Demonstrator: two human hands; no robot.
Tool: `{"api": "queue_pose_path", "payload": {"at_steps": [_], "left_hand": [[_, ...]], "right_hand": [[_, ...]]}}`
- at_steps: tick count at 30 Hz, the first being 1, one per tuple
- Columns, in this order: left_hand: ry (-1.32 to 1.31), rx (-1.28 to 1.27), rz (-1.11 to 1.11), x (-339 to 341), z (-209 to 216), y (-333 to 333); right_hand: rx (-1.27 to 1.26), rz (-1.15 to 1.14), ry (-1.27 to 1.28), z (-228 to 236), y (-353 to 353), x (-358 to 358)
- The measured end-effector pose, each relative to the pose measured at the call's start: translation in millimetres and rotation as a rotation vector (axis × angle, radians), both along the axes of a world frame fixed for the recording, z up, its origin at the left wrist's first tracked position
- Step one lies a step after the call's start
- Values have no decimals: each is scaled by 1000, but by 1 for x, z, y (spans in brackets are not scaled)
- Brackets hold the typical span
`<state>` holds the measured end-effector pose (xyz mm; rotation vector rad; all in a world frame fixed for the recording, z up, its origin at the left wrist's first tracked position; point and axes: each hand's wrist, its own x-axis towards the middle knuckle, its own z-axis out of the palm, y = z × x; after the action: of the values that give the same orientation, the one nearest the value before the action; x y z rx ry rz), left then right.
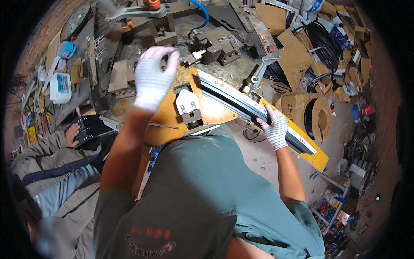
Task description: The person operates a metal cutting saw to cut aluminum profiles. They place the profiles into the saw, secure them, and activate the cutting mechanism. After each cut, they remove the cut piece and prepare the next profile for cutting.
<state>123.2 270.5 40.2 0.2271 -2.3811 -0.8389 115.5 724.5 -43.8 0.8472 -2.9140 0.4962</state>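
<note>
Above the open gray floor [262, 157], past the edge of the tan tabletop [166, 118], long dark strips [228, 97] stick out. My left hand [154, 77] is up, fingers bent; I can't tell if they touch. My right hand [276, 128] is wrapped round the strips.

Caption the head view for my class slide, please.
Gloved right hand holds long dark profile stock; gloved left hand, blurred, over the workbench.

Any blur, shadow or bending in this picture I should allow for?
Head view: left hand looks smeared, right hand on the strips sharper; head view: shadow darkens the left of the clothes; head view: fisheye bends edges toward the black rim.
</note>
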Motion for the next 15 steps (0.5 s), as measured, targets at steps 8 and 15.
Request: {"api": "queue_pose_path", "payload": {"at_steps": [8,15], "left_hand": [[56,-140,241,184,-58,-23],[-166,-164,507,290,-113,-17]], "right_hand": [[52,-8,16,-3,-32,-9],[39,262,261,29,-91,-24]]}}
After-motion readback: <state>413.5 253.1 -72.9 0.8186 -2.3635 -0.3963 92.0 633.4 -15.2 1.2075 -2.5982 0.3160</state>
